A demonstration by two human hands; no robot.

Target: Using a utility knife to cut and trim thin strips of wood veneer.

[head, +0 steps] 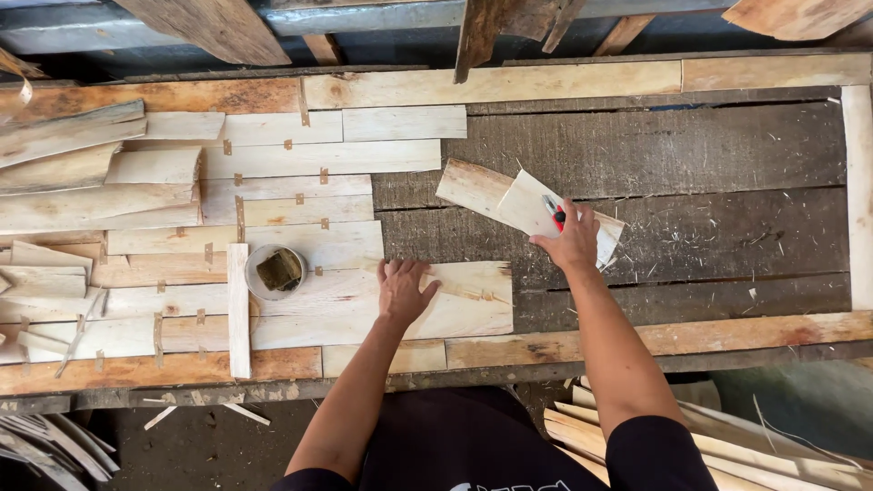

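Left hand (403, 289) flat at frame centre, fingers spread apart, palm pressing pale veneer sheet (455, 305) on workbench (691, 155). Right hand (573, 238) right of centre, closed around red-handled cutter (556, 212), resting on loose veneer strip (482, 189) lying tilted across dark planks. I see patched veneer panel (300, 164) filling left half of frame, small tape pieces over joints. Round tin (275, 271) sits on it, just left of left hand. Veneer offcuts (64, 173) stacked at far left.

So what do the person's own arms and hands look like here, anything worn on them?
Both hands, the left hand and the right hand, are bare, with no gloves, rings or watch visible. The forearms are uncovered; short black sleeves end above the elbows.
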